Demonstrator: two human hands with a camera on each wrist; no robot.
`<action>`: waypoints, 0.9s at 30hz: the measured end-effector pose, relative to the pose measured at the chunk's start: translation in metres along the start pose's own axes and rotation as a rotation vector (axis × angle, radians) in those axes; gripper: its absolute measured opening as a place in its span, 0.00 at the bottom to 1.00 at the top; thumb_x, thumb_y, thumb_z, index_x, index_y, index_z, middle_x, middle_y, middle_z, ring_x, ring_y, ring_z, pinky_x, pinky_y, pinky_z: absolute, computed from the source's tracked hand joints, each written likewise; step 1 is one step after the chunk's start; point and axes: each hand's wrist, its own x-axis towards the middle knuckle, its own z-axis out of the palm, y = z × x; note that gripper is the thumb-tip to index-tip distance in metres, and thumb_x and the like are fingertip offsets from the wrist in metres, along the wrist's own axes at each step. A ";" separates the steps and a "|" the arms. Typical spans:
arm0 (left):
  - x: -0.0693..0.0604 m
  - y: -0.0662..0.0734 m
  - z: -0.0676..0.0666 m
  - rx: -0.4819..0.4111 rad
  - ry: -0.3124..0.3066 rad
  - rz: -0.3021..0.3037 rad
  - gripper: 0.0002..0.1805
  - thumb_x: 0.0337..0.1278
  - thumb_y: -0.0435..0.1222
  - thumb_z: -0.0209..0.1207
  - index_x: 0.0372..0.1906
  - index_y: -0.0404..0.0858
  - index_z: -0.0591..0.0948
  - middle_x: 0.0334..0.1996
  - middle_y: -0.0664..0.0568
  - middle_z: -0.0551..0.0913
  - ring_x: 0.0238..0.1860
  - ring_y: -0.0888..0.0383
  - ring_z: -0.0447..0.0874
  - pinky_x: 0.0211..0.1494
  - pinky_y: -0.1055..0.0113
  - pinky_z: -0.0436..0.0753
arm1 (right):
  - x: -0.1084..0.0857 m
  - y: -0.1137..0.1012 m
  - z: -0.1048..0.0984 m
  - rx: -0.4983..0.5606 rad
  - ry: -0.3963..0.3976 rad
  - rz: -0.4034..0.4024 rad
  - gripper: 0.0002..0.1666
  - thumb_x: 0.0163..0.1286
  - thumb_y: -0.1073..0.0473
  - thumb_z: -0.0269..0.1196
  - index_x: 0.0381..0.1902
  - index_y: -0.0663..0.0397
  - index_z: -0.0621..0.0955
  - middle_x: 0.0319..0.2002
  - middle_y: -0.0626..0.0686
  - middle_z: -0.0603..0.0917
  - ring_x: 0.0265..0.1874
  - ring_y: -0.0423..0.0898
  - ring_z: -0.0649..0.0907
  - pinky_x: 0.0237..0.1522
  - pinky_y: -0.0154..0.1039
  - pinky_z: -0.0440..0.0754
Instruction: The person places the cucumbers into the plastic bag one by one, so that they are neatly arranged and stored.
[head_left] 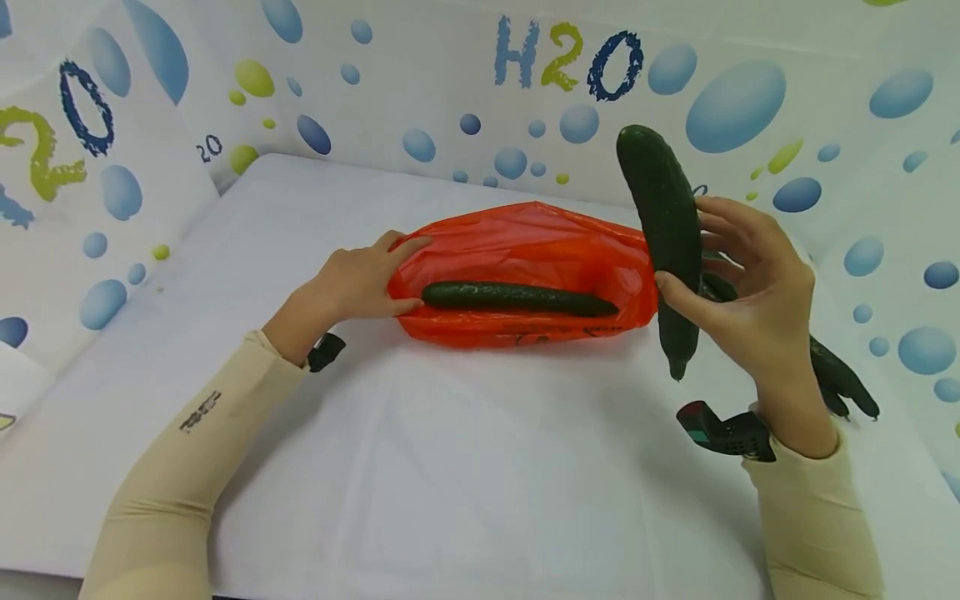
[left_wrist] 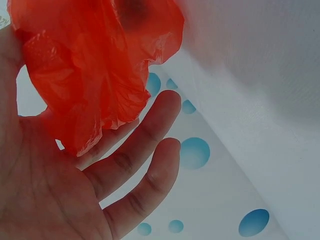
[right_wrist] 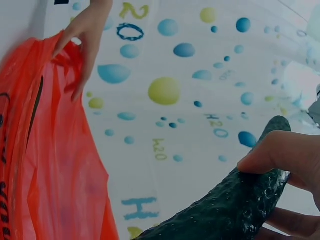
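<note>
A red plastic bag (head_left: 525, 242) lies on the table with its mouth spread, and one cucumber (head_left: 517, 297) rests lengthwise in it. At the bag's left end, the left hand (head_left: 360, 279) holds its edge between thumb and fingers; in the left wrist view the hand (left_wrist: 90, 175) curves round the gathered red plastic (left_wrist: 85, 80). The right hand (head_left: 757, 292) grips another cucumber (head_left: 663, 225) between thumb and fingers, raised nearly upright by the bag's right end. From the right wrist, the held cucumber (right_wrist: 225, 207) shows under the thumb of the right hand (right_wrist: 295, 175).
More cucumbers (head_left: 840, 375) lie on the white tablecloth (head_left: 480, 467) at the right, partly hidden behind the right hand and wrist. A white backdrop (head_left: 450, 75) with blue and green spots rises behind the table and along its sides.
</note>
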 end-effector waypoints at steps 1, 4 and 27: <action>0.000 0.000 0.001 0.001 -0.006 -0.001 0.46 0.57 0.53 0.62 0.76 0.46 0.55 0.67 0.39 0.62 0.22 0.50 0.79 0.37 0.50 0.84 | -0.001 0.000 0.002 0.037 0.014 -0.004 0.36 0.48 0.77 0.71 0.58 0.72 0.74 0.54 0.55 0.82 0.47 0.46 0.84 0.47 0.28 0.81; 0.000 -0.001 0.003 0.005 -0.023 -0.007 0.46 0.57 0.53 0.62 0.76 0.47 0.54 0.68 0.39 0.61 0.26 0.49 0.80 0.39 0.49 0.84 | -0.002 -0.001 0.008 0.160 0.060 -0.020 0.36 0.47 0.76 0.72 0.57 0.74 0.74 0.52 0.58 0.82 0.46 0.48 0.84 0.47 0.30 0.82; 0.000 0.002 -0.003 0.018 -0.023 -0.014 0.46 0.57 0.53 0.62 0.77 0.48 0.54 0.68 0.40 0.61 0.24 0.48 0.80 0.40 0.50 0.85 | 0.021 -0.005 0.049 0.441 0.195 -0.111 0.33 0.42 0.75 0.75 0.48 0.75 0.75 0.47 0.65 0.83 0.44 0.55 0.85 0.48 0.41 0.84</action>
